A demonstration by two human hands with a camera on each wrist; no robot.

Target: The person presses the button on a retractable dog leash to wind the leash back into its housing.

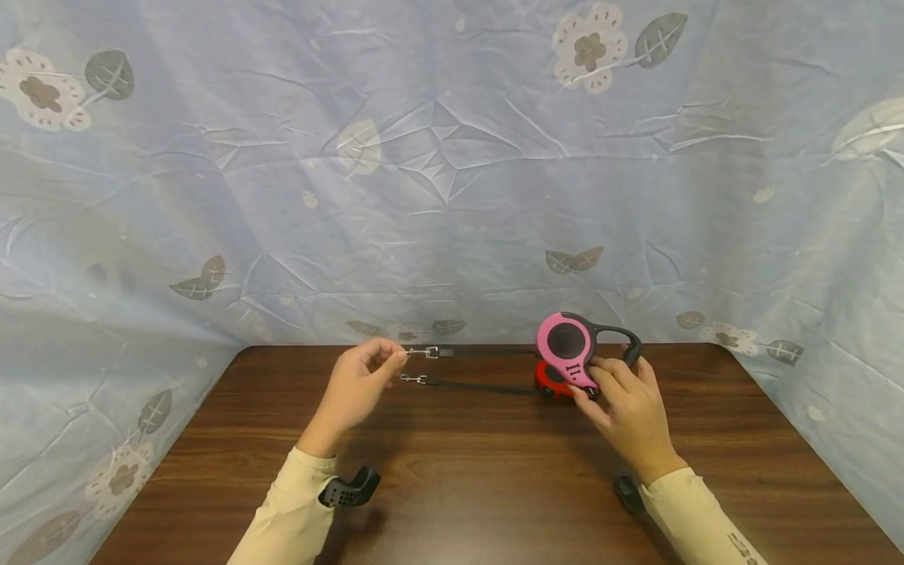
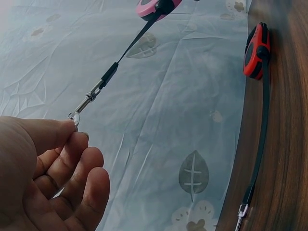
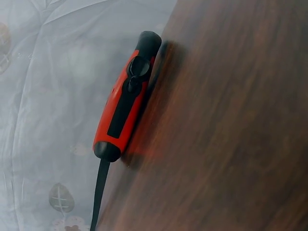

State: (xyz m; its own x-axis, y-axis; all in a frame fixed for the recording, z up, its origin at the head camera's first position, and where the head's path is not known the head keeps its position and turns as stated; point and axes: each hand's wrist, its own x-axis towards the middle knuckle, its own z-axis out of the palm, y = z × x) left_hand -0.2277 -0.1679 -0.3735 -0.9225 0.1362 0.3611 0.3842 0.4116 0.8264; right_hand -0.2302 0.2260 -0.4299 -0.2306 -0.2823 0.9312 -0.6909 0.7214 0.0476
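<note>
My right hand (image 1: 628,416) grips a pink-and-black retractable dog leash (image 1: 546,337) above the table, with its dark looped handle to the right. My left hand (image 1: 356,384) pinches the end of that leash's metal snap hook (image 2: 89,98) between thumb and index finger. The black strap (image 2: 136,39) stretches straight between the two hands. Below and behind the pink leash, a red-and-black retractable leash (image 3: 106,118) lies on the table. Its strap (image 2: 264,120) runs left and ends in a metal clip (image 1: 417,379). In the right wrist view, neither hand appears.
The dark wood-grain table (image 1: 452,471) has its far edge against a pale blue hanging cloth (image 1: 452,235) with flowers and leaves. The cloth also rises at the left and right sides.
</note>
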